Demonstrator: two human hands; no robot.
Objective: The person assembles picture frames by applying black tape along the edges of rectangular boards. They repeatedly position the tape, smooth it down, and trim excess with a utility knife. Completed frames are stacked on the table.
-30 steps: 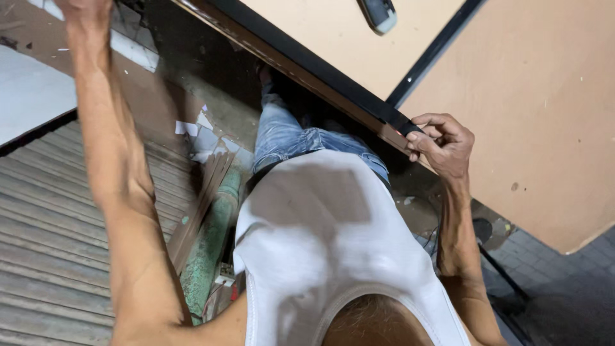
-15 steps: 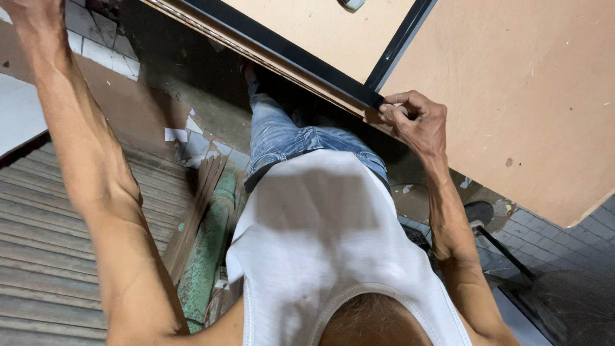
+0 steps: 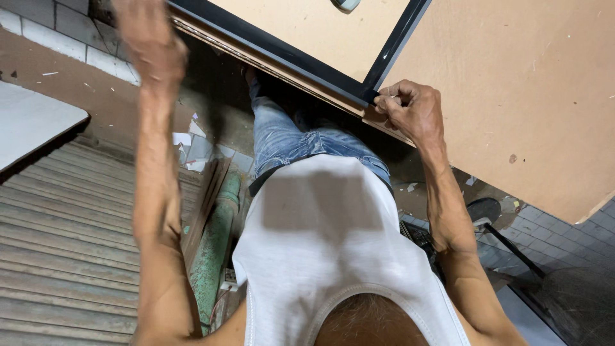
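The right hand (image 3: 413,112) is closed on the black strip (image 3: 307,54) that runs along the edge of a big brown board (image 3: 525,96). The fingers pinch it right at the corner, where a second black strip (image 3: 397,41) meets it. The board is flat, at about waist height, in front of the person.

The left hand (image 3: 150,45) is up in the air, apart from the board. It is blurry, so I cannot tell if its grip is wide or narrow. It looks like it holds nothing.

I think the step in hand is fitting the black strip onto the board's edge at this corner. A good next move would need the right hand to keep the strip tight against the edge. The left hand would need to come down on the strip further along and press it flat.

Below are blue jeans (image 3: 288,138), a green pipe (image 3: 214,250) and a grey ribbed shutter (image 3: 57,243).
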